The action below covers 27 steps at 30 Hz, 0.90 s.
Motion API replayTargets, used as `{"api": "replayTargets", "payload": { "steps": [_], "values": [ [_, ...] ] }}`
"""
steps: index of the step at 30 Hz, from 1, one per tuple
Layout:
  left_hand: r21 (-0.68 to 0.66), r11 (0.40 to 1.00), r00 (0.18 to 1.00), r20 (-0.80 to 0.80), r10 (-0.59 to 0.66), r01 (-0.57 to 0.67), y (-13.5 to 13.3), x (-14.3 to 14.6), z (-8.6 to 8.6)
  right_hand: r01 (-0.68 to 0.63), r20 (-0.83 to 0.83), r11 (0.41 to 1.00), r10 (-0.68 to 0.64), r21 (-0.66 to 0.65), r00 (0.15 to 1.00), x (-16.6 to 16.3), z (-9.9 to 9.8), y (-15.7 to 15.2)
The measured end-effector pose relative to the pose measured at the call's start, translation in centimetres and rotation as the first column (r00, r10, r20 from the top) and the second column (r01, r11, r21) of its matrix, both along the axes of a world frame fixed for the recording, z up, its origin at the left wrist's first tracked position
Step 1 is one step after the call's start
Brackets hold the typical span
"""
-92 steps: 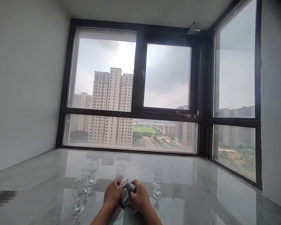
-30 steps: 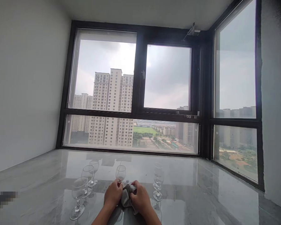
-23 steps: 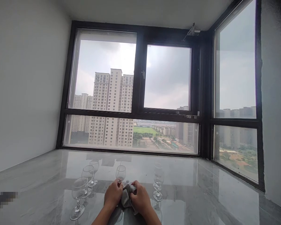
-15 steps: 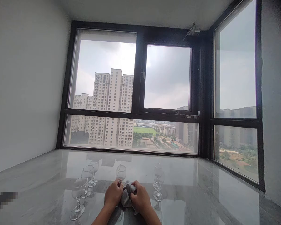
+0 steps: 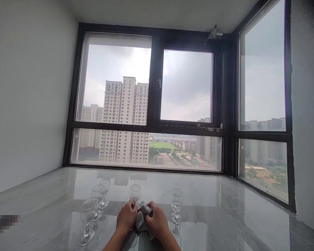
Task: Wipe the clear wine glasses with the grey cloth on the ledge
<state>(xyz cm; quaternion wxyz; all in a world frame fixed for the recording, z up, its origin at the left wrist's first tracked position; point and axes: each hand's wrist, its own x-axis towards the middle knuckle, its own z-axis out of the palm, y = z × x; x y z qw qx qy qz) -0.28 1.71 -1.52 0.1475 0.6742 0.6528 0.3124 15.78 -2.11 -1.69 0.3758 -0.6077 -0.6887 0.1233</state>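
Observation:
Both my hands are low in the middle of the view, bunched around a grey cloth (image 5: 140,220). My left hand (image 5: 126,218) is closed and seems to grip something wrapped in the cloth; what it is stays hidden. My right hand (image 5: 157,221) is closed on the cloth from the right. A clear wine glass (image 5: 134,193) stands just beyond my left knuckles. Three more wine glasses stand to the left, the nearest one (image 5: 87,219) close to the bottom edge. Other wine glasses (image 5: 177,202) stand in a row right of my right hand.
All of it rests on a glossy grey marble surface (image 5: 225,216) that runs back to large black-framed windows (image 5: 154,101). A white wall (image 5: 28,97) bounds the left side. A blurred dark patch (image 5: 2,223) lies at the far left.
Nothing has visibly changed apart from a slight shift of the camera; both hands stay closed around the cloth in the same spot.

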Motion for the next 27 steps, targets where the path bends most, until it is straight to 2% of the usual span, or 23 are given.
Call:
{"api": "replayTargets", "payload": {
  "steps": [7, 27],
  "values": [
    [-0.007, 1.0, 1.0, -0.001, 0.009, -0.009, -0.41, 0.09, 0.54, -0.014, -0.004, 1.0, 0.014, -0.006, 1.0, 0.03, 0.07, -0.14],
    [-0.001, 1.0, 1.0, 0.01, -0.004, 0.004, -0.15, 0.06, 0.17, -0.001, 0.02, 1.0, 0.001, 0.004, 1.0, 0.07, 0.16, -0.09]
  ]
}}
